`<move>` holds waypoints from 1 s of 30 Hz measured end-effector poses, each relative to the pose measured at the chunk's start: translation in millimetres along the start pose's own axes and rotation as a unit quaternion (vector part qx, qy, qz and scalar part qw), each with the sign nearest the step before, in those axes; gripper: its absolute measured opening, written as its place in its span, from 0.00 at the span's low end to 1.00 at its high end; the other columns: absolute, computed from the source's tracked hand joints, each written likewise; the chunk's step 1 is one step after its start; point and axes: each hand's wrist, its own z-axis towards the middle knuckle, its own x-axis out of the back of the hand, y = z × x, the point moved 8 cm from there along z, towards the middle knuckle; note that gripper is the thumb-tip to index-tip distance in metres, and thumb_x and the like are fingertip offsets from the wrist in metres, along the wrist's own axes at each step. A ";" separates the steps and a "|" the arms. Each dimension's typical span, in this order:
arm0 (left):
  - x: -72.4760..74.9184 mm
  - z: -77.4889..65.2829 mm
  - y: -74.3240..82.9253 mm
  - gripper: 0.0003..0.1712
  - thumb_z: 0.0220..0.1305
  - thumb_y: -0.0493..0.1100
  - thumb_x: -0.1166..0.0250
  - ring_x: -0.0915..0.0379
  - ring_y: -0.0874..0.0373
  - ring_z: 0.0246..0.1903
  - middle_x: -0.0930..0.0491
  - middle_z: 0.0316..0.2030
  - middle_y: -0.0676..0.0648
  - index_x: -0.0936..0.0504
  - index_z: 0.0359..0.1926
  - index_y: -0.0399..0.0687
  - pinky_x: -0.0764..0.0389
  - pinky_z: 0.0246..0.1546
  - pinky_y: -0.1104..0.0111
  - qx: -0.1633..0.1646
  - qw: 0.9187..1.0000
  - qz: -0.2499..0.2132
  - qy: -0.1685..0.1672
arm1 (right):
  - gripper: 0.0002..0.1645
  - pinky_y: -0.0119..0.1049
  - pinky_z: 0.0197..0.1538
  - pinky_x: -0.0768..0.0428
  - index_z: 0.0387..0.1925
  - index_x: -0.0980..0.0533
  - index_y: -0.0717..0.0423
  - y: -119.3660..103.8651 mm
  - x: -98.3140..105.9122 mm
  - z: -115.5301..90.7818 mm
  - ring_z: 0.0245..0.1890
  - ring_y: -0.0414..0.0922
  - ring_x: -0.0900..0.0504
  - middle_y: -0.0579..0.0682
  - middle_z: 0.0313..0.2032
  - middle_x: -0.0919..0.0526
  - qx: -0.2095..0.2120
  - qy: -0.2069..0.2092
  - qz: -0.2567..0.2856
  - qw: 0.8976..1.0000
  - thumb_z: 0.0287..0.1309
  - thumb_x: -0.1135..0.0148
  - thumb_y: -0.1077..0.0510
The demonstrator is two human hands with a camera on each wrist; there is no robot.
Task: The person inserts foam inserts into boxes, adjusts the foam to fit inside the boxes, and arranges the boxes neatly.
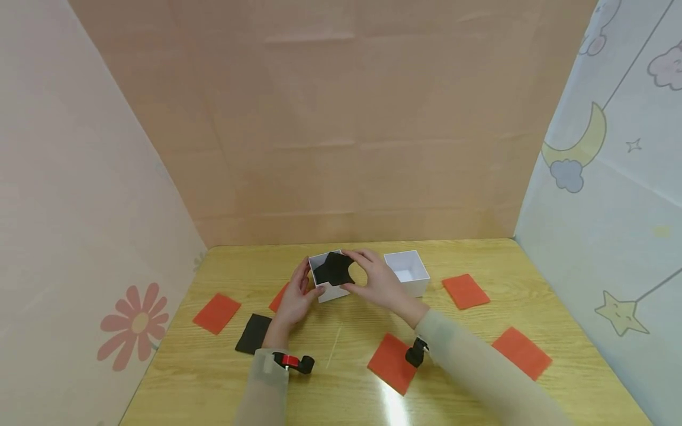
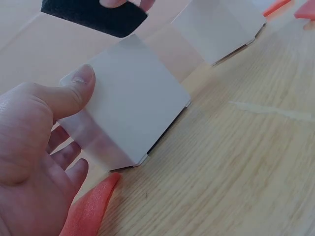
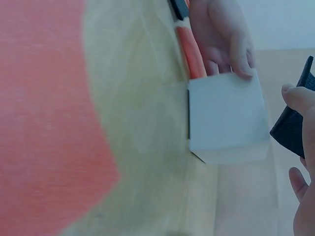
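My left hand [image 1: 290, 305] holds an open-topped white box [image 1: 331, 293] near the back of the table, its thumb over the near wall and its fingers along the left side. Above the opening, my right hand [image 1: 380, 283] pinches a bent black foam piece [image 1: 339, 268] between thumb and fingers. Dark material also shows inside the box, behind that piece. In the left wrist view, the foam's lower edge [image 2: 98, 22] hangs over the box rim. A red piece [image 2: 91, 211] lies right by the box, partly hidden by my left hand in the head view.
A second white box [image 1: 414, 287] stands to the right. A black piece [image 1: 253, 335] and a red square [image 1: 216, 313] lie at the left. More red squares lie under my right forearm [image 1: 392, 365] and at the right [image 1: 466, 291]. Walls border the wooden table.
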 end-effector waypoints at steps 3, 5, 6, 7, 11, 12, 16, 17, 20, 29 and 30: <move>0.2 0.0 0.7 0.55 0.70 0.36 0.27 0.54 0.44 0.83 0.50 0.84 0.40 0.51 0.87 0.50 0.47 0.79 0.52 -0.001 1.000 -0.004 -0.001 | 0.48 0.53 0.60 0.16 0.75 0.26 0.50 3.1 0.9 10.1 0.61 0.53 0.19 0.52 0.63 0.22 -0.006 -0.001 -0.004 1.000 0.55 0.14 0.49; 0.4 -0.2 0.7 0.55 0.70 0.36 0.27 0.54 0.44 0.83 0.50 0.84 0.40 0.51 0.87 0.50 0.48 0.79 0.52 0.001 1.000 -0.007 -0.001 | 0.48 0.52 0.60 0.16 0.74 0.26 0.50 3.7 0.4 17.1 0.61 0.53 0.19 0.52 0.63 0.22 -0.008 -0.007 -0.007 1.000 0.55 0.15 0.48; 0.6 -0.1 0.3 0.55 0.70 0.36 0.27 0.54 0.44 0.83 0.50 0.84 0.40 0.51 0.87 0.50 0.48 0.80 0.52 0.002 1.000 -0.008 -0.001 | 0.47 0.51 0.60 0.16 0.74 0.26 0.49 3.7 -0.2 20.6 0.61 0.52 0.19 0.51 0.63 0.22 -0.007 -0.013 -0.011 1.000 0.56 0.15 0.47; 0.6 -0.1 0.3 0.55 0.71 0.36 0.27 0.55 0.44 0.83 0.51 0.84 0.40 0.51 0.87 0.49 0.49 0.80 0.51 0.001 1.000 -0.010 -0.001 | 0.47 0.51 0.61 0.17 0.74 0.25 0.50 3.3 -1.0 24.1 0.60 0.52 0.19 0.51 0.63 0.22 -0.006 -0.019 -0.015 1.000 0.56 0.15 0.47; 0.4 0.5 -0.9 0.54 0.70 0.35 0.27 0.55 0.44 0.83 0.51 0.84 0.40 0.50 0.87 0.48 0.49 0.80 0.51 -0.001 1.000 -0.019 -0.004 | 0.45 0.49 0.65 0.20 0.73 0.24 0.50 0.5 -6.2 37.5 0.63 0.51 0.20 0.51 0.64 0.23 -0.001 -0.057 -0.039 0.998 0.57 0.17 0.42; 0.3 0.8 -0.8 0.54 0.70 0.35 0.27 0.55 0.43 0.83 0.51 0.84 0.39 0.50 0.87 0.48 0.49 0.80 0.51 -0.004 1.000 -0.021 -0.006 | 0.45 0.50 0.67 0.21 0.73 0.24 0.51 -0.1 -7.4 40.6 0.63 0.52 0.21 0.51 0.65 0.23 0.000 -0.066 -0.044 0.997 0.58 0.18 0.42; 0.0 1.1 0.3 0.54 0.70 0.34 0.27 0.55 0.42 0.83 0.50 0.84 0.38 0.49 0.86 0.45 0.50 0.80 0.49 -0.013 1.000 -0.025 -0.009 | 0.45 0.50 0.68 0.23 0.72 0.24 0.51 -2.4 -11.4 50.3 0.65 0.52 0.21 0.52 0.66 0.22 0.001 -0.104 -0.062 0.993 0.58 0.18 0.40; -0.3 1.0 0.8 0.54 0.70 0.34 0.27 0.55 0.41 0.83 0.51 0.84 0.38 0.49 0.86 0.45 0.50 0.80 0.48 -0.014 1.000 -0.025 -0.010 | 0.45 0.50 0.68 0.23 0.72 0.24 0.51 -3.0 -12.2 52.0 0.65 0.53 0.21 0.53 0.66 0.22 0.002 -0.112 -0.065 0.992 0.59 0.19 0.40; -1.2 0.9 2.2 0.54 0.71 0.35 0.27 0.56 0.43 0.83 0.51 0.84 0.39 0.51 0.87 0.46 0.50 0.80 0.49 -0.018 1.000 -0.020 -0.012 | 0.45 0.50 0.68 0.23 0.74 0.25 0.50 -5.0 -14.4 56.1 0.65 0.53 0.21 0.53 0.66 0.21 0.013 -0.136 -0.078 0.988 0.60 0.19 0.41; -0.9 -1.5 2.0 0.55 0.72 0.37 0.28 0.56 0.45 0.83 0.52 0.85 0.41 0.53 0.87 0.47 0.48 0.80 0.50 -0.013 1.000 -0.004 -0.010 | 0.40 0.50 0.65 0.21 0.74 0.25 0.44 -10.6 -22.5 63.6 0.60 0.52 0.19 0.52 0.63 0.20 0.037 -0.197 -0.137 0.970 0.64 0.22 0.43; -0.7 -1.7 1.7 0.55 0.72 0.37 0.28 0.55 0.45 0.83 0.52 0.85 0.42 0.52 0.87 0.47 0.48 0.80 0.50 -0.012 1.000 -0.005 -0.009 | 0.38 0.50 0.65 0.21 0.73 0.24 0.43 -10.9 -23.5 64.9 0.60 0.52 0.18 0.51 0.63 0.20 0.034 -0.202 -0.146 0.968 0.64 0.23 0.43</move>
